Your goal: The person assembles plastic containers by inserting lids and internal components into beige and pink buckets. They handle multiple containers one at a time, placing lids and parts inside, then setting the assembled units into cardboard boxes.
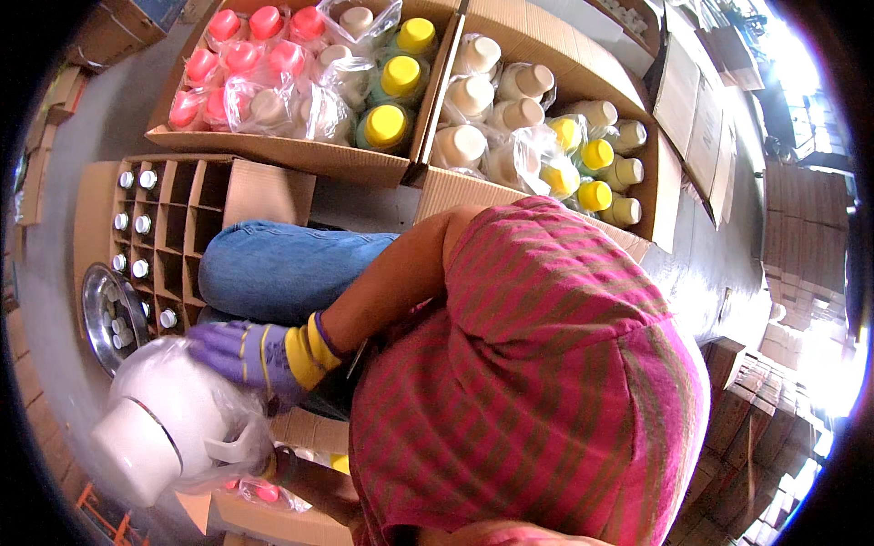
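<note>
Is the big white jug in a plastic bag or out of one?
In: clear plastic wraps around the white jug, crinkled and shiny.

Only lettering I can make out is some dark print on the cardboard flap (703,114), just right of the open carton of yellow- and cream-capped bottles (667,187). Too skewed to read properly, though.

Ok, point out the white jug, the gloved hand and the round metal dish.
White jug (189,419), head view: on its body.
Gloved hand (252,355), head view: on its purple part.
Round metal dish (94,306), head view: on its left wall.
</note>
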